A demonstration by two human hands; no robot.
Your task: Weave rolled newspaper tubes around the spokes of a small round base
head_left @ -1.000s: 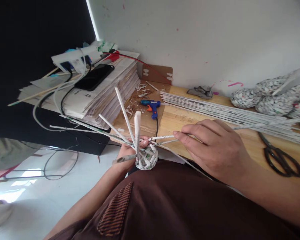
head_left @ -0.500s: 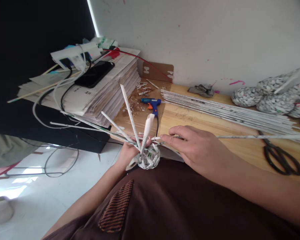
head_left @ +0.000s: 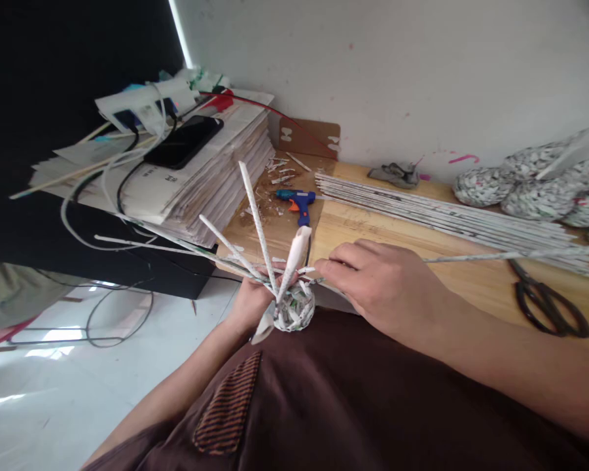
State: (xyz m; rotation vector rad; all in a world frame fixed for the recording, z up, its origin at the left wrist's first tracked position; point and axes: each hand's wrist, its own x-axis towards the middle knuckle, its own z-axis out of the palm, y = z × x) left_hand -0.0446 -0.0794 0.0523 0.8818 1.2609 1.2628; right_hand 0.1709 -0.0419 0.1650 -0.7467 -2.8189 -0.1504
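Note:
A small round weave of rolled paper [head_left: 295,309] sits just above my lap, with several paper tubes fanning out from it to the left and upward. My left hand [head_left: 252,301] is wrapped round its far left side; some of its fingers are hidden behind the tubes. One wider tube [head_left: 294,252] stands up at the front, its end open. My right hand [head_left: 368,268], to the right of the weave, pinches a long paper tube [head_left: 500,256] that runs out beyond the hand to the right edge of the view.
Behind the hands a blue glue gun [head_left: 300,201] lies on cardboard among paper scraps. Loose paper tubes [head_left: 436,219] lie along the table, with black scissors [head_left: 550,301] to their front right. Woven balls [head_left: 535,190] stand at far right. Left, a paper stack [head_left: 226,170] bears a phone [head_left: 184,142].
My right hand's fingers have curled in closer on the tube, and the tube's far right part has risen slightly. The view has shifted a little.

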